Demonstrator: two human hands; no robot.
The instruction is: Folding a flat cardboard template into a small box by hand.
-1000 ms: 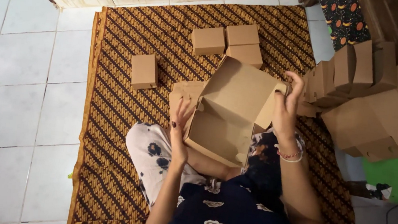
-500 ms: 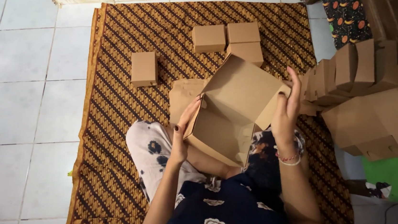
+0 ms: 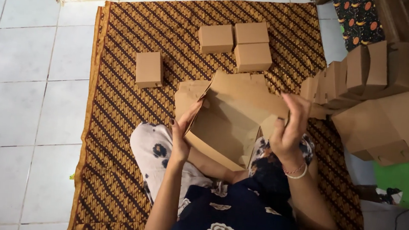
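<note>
I hold a half-folded brown cardboard box [image 3: 231, 122] over my lap, its open side towards me and its lid flap tilted away. My left hand [image 3: 181, 133] grips the box's left wall, thumb along the edge. My right hand [image 3: 288, 126] holds the right wall and upper flap, fingers curled over the cardboard. I sit on a brown patterned mat [image 3: 115, 122].
Three finished small cardboard boxes [image 3: 235, 43] stand on the mat ahead, a fourth box [image 3: 148, 69] to the left. A pile of flat and part-folded cardboard [image 3: 383, 101] lies at the right. White floor tiles [image 3: 23, 104] lie left of the mat.
The box has turned in my hands and its top flap has swung further over. My right hand has shifted up along the right side.
</note>
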